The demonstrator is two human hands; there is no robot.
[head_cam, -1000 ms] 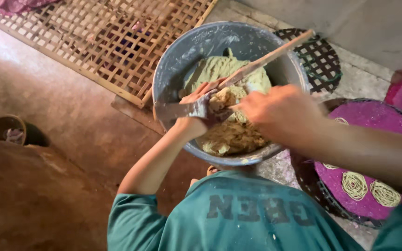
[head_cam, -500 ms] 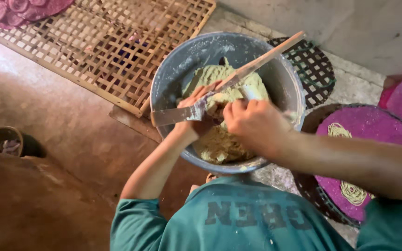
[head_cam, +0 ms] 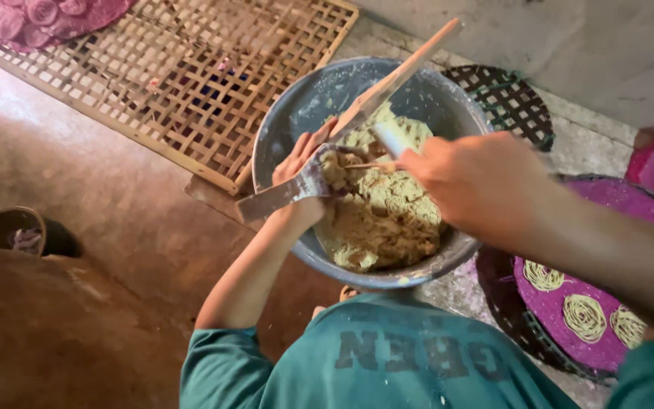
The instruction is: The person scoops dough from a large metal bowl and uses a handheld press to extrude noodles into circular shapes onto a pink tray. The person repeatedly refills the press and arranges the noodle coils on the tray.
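**Both hands lower over the dough, paddle slanting up to the right**

Since the earlier frame the right hand (head_cam: 486, 185) has come further across the basin and the left hand (head_cam: 303, 163) has slid down the paddle toward the left rim. Now the long wooden paddle (head_cam: 376, 95) runs on a slant, from the lower left of the metal basin (head_cam: 297, 106) up to the upper right, its far end sticking out past the rim. The left hand closes round the paddle's lower, dough-smeared end, fingers wrapped over it. The right hand sits at centre right, curled around something pale and short, a handle or scraper; how tightly it grips, I cannot tell. The yellowish dough (head_cam: 384, 220) lies just below and between the two hands, heaped in the lower half of the basin. The left hand touches it; the right hovers just above it, equally near. A woven bamboo mat (head_cam: 183, 83) lies upper left, and a purple tray with noodle coils (head_cam: 569, 318) sits lower right.
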